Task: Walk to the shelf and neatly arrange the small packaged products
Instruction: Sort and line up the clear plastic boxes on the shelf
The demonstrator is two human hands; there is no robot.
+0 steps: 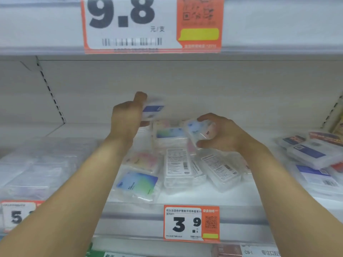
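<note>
Both hands reach into a white shelf (185, 201) that holds a loose heap of small clear plastic boxes (176, 167). My left hand (128, 117) is raised above the heap and grips a clear box with a blue label (153, 110). My right hand (222, 132) is lower, at the back right of the heap, closed around another clear box with a pale blue label (199, 130). Several boxes lie flat or tilted, some label up, some barcode side up. A blue-green labelled box (138, 184) lies at the front left.
Blurred clear packs (37, 169) fill the shelf's left part. Stacked boxes with dark blue labels (313, 156) stand at the right. A 3.9 price tag (191, 223) hangs on the shelf's front rail; a 9.8 tag (152, 25) is on the shelf above.
</note>
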